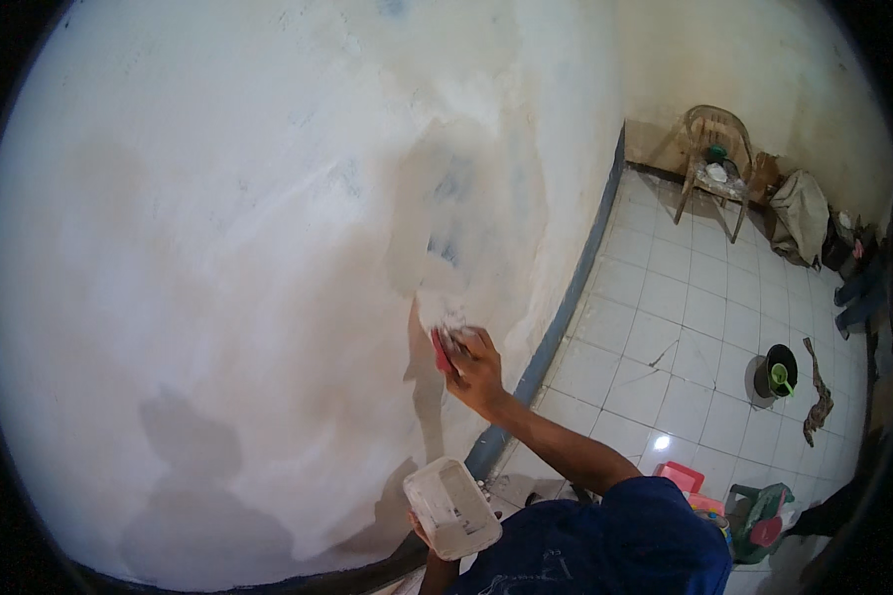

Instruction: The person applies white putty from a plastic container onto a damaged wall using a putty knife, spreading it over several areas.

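My right hand [474, 369] is closed on a small flat red scraper [440, 351], which it presses against the white wall [268, 248]. The scraper's working edge is partly hidden by my fingers. Around and above it, the wall carries a damp-looking beige patch [417, 188] with bluish-grey spots. Lower down, my left hand [420, 530] grips a whitish rectangular plastic tub [453, 508] by its side. Pale paste smears the inside of the tub, which is tilted so its opening shows. Most of my left hand is behind the tub.
A blue-grey skirting strip [536, 382] borders the white tiled floor [655, 307]. On the right stand a black bucket [762, 379] with a green dipper [781, 377] and a green stool [762, 516]. Farther back are a dirty plastic chair [716, 129] and a sack [800, 213].
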Motion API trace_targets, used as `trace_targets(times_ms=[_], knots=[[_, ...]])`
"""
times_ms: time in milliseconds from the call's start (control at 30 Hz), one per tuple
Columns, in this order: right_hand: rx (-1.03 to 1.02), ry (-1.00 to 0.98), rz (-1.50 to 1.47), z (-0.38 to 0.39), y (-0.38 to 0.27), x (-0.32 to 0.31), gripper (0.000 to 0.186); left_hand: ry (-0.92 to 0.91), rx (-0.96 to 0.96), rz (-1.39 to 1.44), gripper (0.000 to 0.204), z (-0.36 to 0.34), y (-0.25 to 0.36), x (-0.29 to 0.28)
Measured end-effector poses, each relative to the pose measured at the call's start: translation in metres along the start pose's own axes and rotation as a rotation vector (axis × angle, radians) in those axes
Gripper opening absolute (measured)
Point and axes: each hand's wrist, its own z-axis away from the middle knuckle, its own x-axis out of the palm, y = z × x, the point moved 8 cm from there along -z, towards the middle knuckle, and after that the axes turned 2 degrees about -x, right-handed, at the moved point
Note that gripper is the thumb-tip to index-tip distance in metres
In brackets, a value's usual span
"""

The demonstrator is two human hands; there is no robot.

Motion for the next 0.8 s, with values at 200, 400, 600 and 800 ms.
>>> trace_targets(times_ms=[200, 400, 600, 800], knots=[[0.166, 0.344, 0.056, -0.071, 0.078, -0.066, 0.034, -0.067, -0.094, -0.227, 0.101, -0.012, -0.006, 0.040], [0.046, 0.332, 0.078, -0.136, 0.148, -0.038, 0.022, -0.068, -0.055, 0.223, 0.110, -0.011, -0.019, 0.007], [0.095, 0.004, 0.071, 0.002, 0.058, 0.010, 0.029, -0.095, -0.023, 0.325, 0.098, -0.014, -0.019, 0.015], [-0.073, 0.012, -0.132, 0.018, 0.012, -0.037, 0.029, -0.059, -0.005, 0.056, 0.109, -0.039, -0.024, -0.016]])
